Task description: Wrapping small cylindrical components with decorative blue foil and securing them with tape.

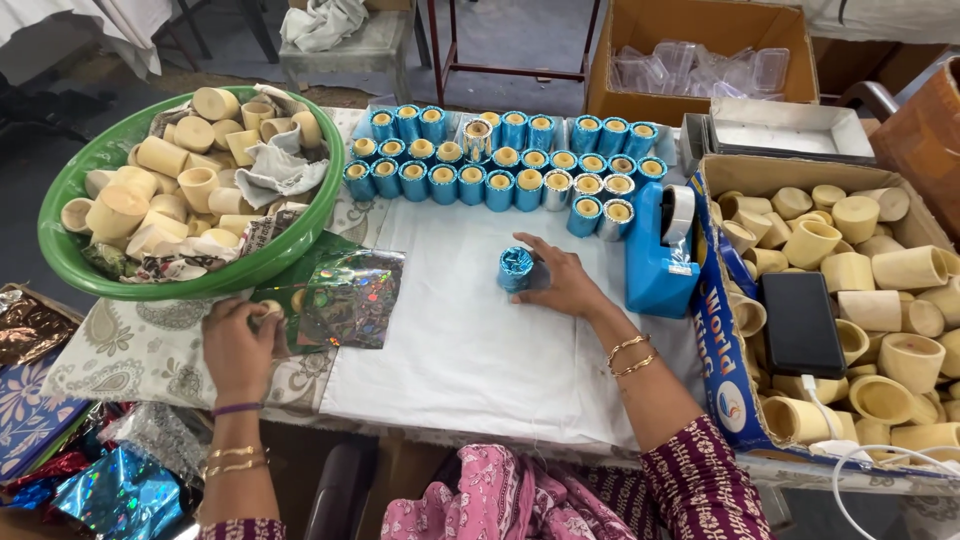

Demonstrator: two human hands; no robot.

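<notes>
A wrapping step is judged to be in hand: a blue foil-wrapped cup (516, 268) is pressed on its side against the white cloth (450, 340) by the right hand (560, 283), fingers closed around its far end, foil crimped over the near face. A bare tan cup (268, 311) is pinched by the left hand (238, 345) at the edge of a holographic foil sheet (352, 297), just below the green basin (200, 275) of unwrapped cups. The next move likely calls for the wrapped piece to be stood among the finished blue cups (500, 160) at the back, and the bare one rolled onto the sheet squarely. The wrapped cup looks short, cylindrical, shiny, slightly creased. A blue tape dispenser (655, 255) stands just beside the right hand.
</notes>
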